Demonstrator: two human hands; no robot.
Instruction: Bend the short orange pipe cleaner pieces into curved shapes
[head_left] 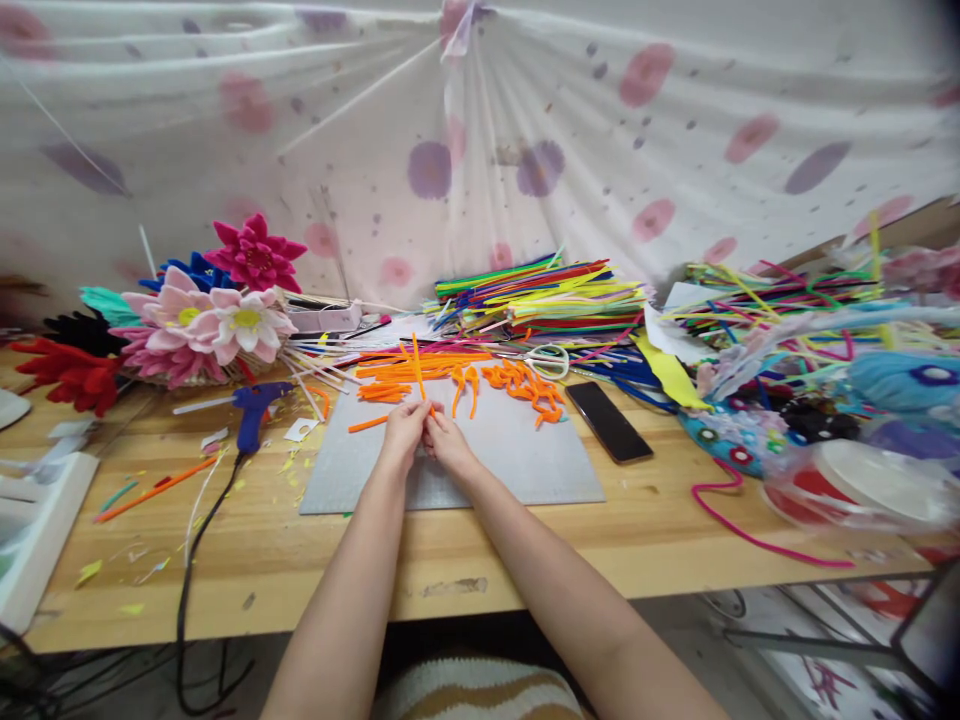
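Note:
My left hand (403, 428) and my right hand (448, 440) meet over a grey cutting mat (517, 460) on the wooden table. Both pinch the lower end of one orange pipe cleaner (417, 365), which stands up and leans slightly away from me. Just behind my hands lie straight orange pipe cleaners (405, 372) and a heap of bent orange pieces (525, 385). A short orange piece (367, 424) lies on the mat left of my left hand.
A blue glue gun (253, 410) with a black cord lies left of the mat, a dark phone (607, 421) to its right. White-handled scissors (549, 361), stacks of coloured pipe cleaners (547, 295), and finished flowers (217, 320) crowd the back. A pink pipe cleaner (742, 530) curls at right.

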